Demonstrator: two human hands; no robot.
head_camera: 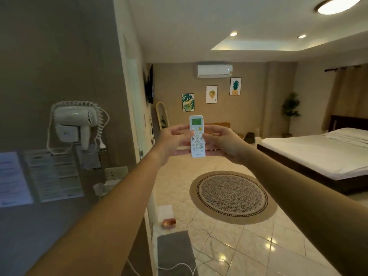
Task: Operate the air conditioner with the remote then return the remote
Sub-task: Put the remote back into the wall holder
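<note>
White plastic, the remote stands upright in mid-air at arm's length, its green-lit screen at the top and its button face turned toward the person. Its long axis runs near vertical, top end toward the ceiling. Both hands close on it from the sides: the left hand grips the left edge with its thumb reaching over the upper buttons, and the right hand wraps the right edge with its thumb lying on the keypad near the middle. Neither hand is clearly nearer; they meet on the remote at about the same reach.

The relation that matters is this: the air conditioner is mounted high on the far wall, above the remote and slightly to the right, well apart from it across the room. The remote's top end points upward rather than straight at the unit, so I judge a small forward tilt may help the signal, though a press could work as held. The step in hand looks like choosing or pressing a button; where the remote is to be returned is not evident.

By count: one remote, one air conditioner, two hands, three framed pictures below the unit, one round rug on the tiled floor, one bed at right, and one wall-mounted hair dryer at left.
</note>
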